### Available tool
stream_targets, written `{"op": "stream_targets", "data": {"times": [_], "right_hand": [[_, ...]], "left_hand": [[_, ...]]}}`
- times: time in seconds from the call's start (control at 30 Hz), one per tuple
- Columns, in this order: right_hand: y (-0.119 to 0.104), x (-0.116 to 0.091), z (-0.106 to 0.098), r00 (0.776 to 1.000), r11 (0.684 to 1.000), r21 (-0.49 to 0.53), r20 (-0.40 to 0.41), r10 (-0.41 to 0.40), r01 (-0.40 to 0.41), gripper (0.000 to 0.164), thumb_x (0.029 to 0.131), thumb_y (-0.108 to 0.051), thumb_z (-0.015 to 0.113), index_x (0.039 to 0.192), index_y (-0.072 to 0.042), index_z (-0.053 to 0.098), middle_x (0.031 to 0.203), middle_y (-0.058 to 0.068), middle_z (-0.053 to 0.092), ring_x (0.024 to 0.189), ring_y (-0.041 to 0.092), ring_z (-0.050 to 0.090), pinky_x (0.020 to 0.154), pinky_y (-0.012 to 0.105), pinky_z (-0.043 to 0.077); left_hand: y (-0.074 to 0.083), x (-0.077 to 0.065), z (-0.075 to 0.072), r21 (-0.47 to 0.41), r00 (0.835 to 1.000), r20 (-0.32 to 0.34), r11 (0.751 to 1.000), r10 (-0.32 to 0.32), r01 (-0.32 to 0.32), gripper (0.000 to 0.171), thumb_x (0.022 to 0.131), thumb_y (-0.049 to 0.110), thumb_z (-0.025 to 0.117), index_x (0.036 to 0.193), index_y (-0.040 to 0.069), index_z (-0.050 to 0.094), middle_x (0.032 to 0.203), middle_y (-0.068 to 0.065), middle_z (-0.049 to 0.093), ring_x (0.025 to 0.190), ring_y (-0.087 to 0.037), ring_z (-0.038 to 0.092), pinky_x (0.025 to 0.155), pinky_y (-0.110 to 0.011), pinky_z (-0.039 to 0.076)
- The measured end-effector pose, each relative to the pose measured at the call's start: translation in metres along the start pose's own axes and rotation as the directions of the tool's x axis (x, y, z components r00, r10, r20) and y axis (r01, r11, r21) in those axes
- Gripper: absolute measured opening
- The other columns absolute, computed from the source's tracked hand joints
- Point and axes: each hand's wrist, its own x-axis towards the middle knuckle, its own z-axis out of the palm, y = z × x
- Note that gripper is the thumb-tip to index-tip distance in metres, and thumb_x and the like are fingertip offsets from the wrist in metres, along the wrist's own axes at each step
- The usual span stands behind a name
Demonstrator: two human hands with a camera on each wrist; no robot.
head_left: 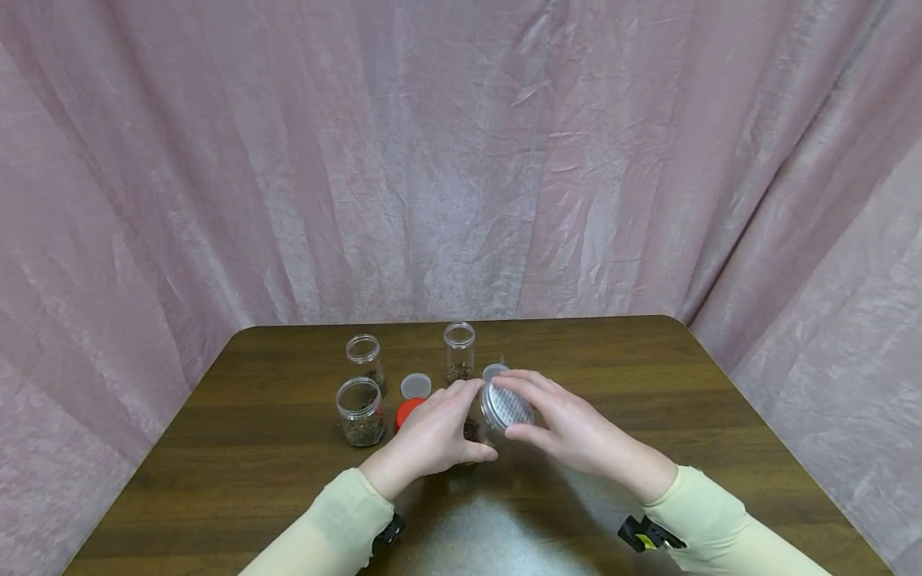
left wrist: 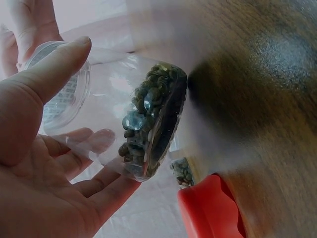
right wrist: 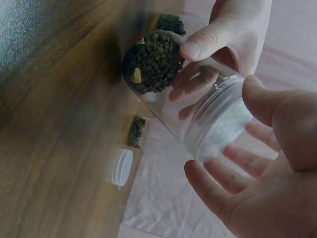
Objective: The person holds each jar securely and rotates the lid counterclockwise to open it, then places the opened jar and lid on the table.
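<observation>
A clear jar (left wrist: 111, 99) with small brown pebbles and a few coloured stones at its base is held tilted above the wooden table. My left hand (head_left: 439, 432) grips its body, thumb on one side and fingers round the other. On the jar's mouth sits a round lid (head_left: 507, 406) with a silvery, patterned inside. My right hand (head_left: 569, 420) holds this lid at its edge, thumb on the near side and fingertips across from it. In the right wrist view the pebbles (right wrist: 153, 62) lie heaped against the jar's bottom.
Two open jars with pebbles, one in front (head_left: 361, 416) and one behind (head_left: 364, 356), stand at left. Another jar (head_left: 459, 348) is at the back. A pale lid (head_left: 415, 386), a second lid (head_left: 495, 371) and a red round object (head_left: 408, 411) lie near the hands.
</observation>
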Motion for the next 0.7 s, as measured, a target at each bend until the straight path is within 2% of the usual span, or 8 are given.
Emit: {"op": "stream_targets", "data": {"times": [0.1, 0.2, 0.33, 0.47, 0.7], "right_hand": [[0.0006, -0.0007, -0.0015, 1.0, 1.0, 0.014, 0.019, -0.023, 0.023, 0.067, 0.101, -0.02, 0.083, 0.161, -0.013, 0.055, 0.165, 0.009, 0.052, 0.15, 0.034, 0.052, 0.117, 0.058, 0.046], [0.0003, -0.0009, -0.0017, 0.999, 1.0, 0.014, 0.025, -0.02, 0.02, 0.067, 0.102, -0.024, 0.082, 0.162, -0.014, 0.055, 0.168, 0.009, 0.05, 0.151, 0.035, 0.051, 0.117, 0.059, 0.046], [-0.001, -0.0002, -0.0006, 1.0, 0.999, -0.028, -0.016, 0.021, -0.021, 0.065, 0.103, -0.035, 0.081, 0.161, -0.017, 0.056, 0.164, 0.007, 0.052, 0.147, 0.033, 0.055, 0.111, 0.059, 0.051], [-0.0022, 0.0009, 0.0007, 0.996, 0.995, -0.068, -0.06, 0.072, -0.076, 0.063, 0.103, -0.039, 0.081, 0.159, -0.019, 0.059, 0.154, 0.006, 0.059, 0.139, 0.03, 0.06, 0.103, 0.058, 0.056], [-0.0024, 0.0016, 0.0019, 0.995, 0.993, -0.074, -0.046, 0.09, -0.094, 0.063, 0.102, -0.038, 0.082, 0.158, -0.017, 0.06, 0.151, 0.008, 0.061, 0.137, 0.032, 0.061, 0.102, 0.057, 0.057]], "left_hand": [[-0.0001, 0.0001, 0.0, -0.002, 1.0, 0.003, 1.0, -0.005, 0.005, 0.093, 0.08, 0.045, 0.1, 0.154, 0.01, 0.055, 0.14, -0.008, 0.066, 0.122, -0.032, 0.067, 0.101, -0.05, 0.057], [-0.0002, 0.0, -0.0001, -0.005, 1.0, 0.01, 1.0, -0.011, 0.011, 0.094, 0.081, 0.045, 0.1, 0.154, 0.009, 0.055, 0.142, -0.008, 0.065, 0.123, -0.032, 0.066, 0.101, -0.05, 0.057], [-0.0005, 0.0007, -0.0002, -0.008, 1.0, 0.019, 1.0, -0.017, 0.017, 0.094, 0.081, 0.045, 0.1, 0.155, 0.009, 0.054, 0.143, -0.009, 0.065, 0.124, -0.033, 0.066, 0.101, -0.051, 0.057], [-0.0005, 0.0013, -0.0002, -0.02, 0.999, 0.028, 0.999, -0.024, 0.025, 0.093, 0.082, 0.043, 0.1, 0.155, 0.009, 0.054, 0.143, -0.008, 0.065, 0.124, -0.033, 0.066, 0.101, -0.051, 0.057], [0.0001, 0.0021, -0.0012, -0.024, 0.999, 0.038, 0.999, -0.03, 0.031, 0.093, 0.082, 0.043, 0.1, 0.155, 0.01, 0.054, 0.142, -0.008, 0.065, 0.124, -0.032, 0.065, 0.1, -0.051, 0.057]]}}
